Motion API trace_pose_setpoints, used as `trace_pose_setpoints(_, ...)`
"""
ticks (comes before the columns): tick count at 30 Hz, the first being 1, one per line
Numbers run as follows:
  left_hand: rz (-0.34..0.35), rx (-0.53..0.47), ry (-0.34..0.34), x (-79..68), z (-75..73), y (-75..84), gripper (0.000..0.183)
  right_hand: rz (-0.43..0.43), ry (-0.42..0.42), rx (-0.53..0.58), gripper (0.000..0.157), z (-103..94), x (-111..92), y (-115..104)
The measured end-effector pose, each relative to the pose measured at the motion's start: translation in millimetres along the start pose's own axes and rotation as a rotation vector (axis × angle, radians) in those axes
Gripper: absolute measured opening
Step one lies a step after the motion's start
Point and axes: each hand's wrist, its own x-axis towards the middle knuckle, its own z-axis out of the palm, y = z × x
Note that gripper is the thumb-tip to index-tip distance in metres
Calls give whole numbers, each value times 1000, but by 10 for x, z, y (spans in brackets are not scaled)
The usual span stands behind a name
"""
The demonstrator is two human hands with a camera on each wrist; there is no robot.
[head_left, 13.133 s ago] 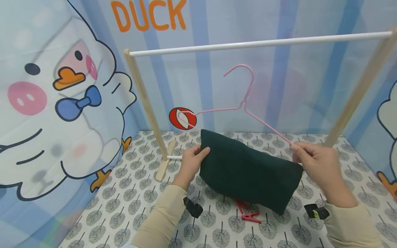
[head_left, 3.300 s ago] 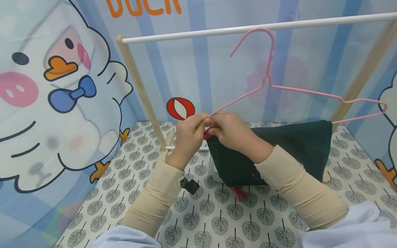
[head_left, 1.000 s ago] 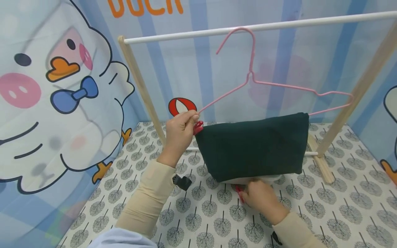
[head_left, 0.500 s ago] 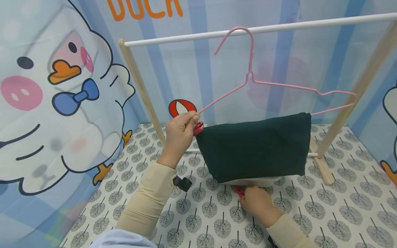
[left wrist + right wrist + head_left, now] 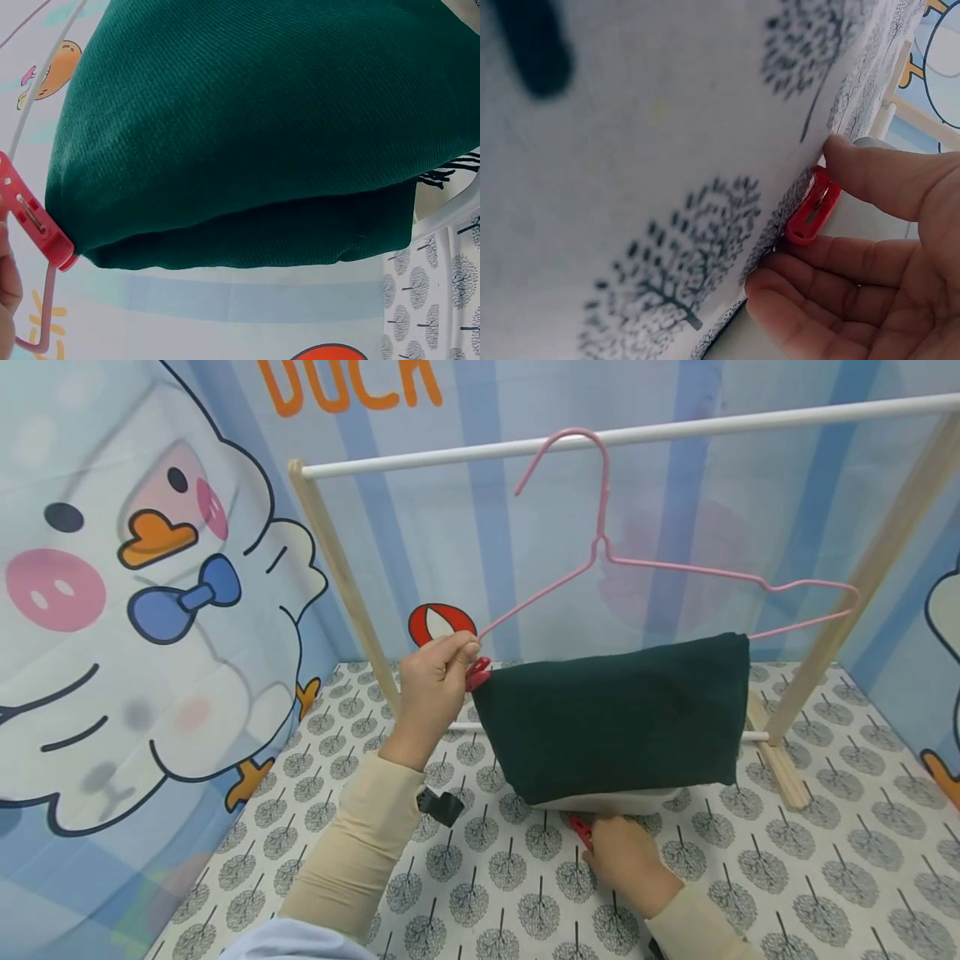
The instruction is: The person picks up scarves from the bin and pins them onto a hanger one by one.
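Holding, left hand (image 5: 431,689): its grip is closed on the left end of the pink wire hanger (image 5: 678,568), beside a red clothespin (image 5: 477,673) clipped to the dark green cloth (image 5: 615,718).
Right hand (image 5: 626,860): fingers pinching a second red clothespin (image 5: 814,208) on the tree-print worktop (image 5: 787,868), below the cloth.
Hanger: hooked over the white rail (image 5: 750,422).

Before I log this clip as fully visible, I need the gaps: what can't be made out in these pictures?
- Head view: the green cloth hides the hanger bottom bar.
- Head view: the right hand covers most of the red clip on the table.
- Left wrist view: only a sliver of the left hand shows at the edge, beside the clipped red peg.
- Right wrist view: a dark blurred shape is unidentifiable.
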Motion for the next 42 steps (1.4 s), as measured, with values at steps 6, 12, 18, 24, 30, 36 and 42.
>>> trace_pose_setpoints(6,-16,5,-6,-15,-12,4,10,13,10,42,20,4,0,26)
trace_pose_setpoints(12,-19,-14,5,-41,-26,-4,10,45,30,137,16,-63,-39,54)
trace_pose_setpoints(18,-27,-2,10,-42,-47,-5,11,3,113,241,14,-202,-114,106)
trace_pose_setpoints(24,-25,-23,10,-28,-53,-7,9,-97,171,300,12,-315,-158,170)
trace_pose_setpoints(30,-12,-23,7,-31,-61,-13,7,-308,243,221,31,-525,-223,269)
trace_pose_setpoints(36,-29,20,0,-43,-81,-19,10,-391,348,123,33,-945,-325,386)
trace_pose_setpoints(42,-22,42,-9,-46,-84,-19,6,-483,612,50,39,-1514,-429,561)
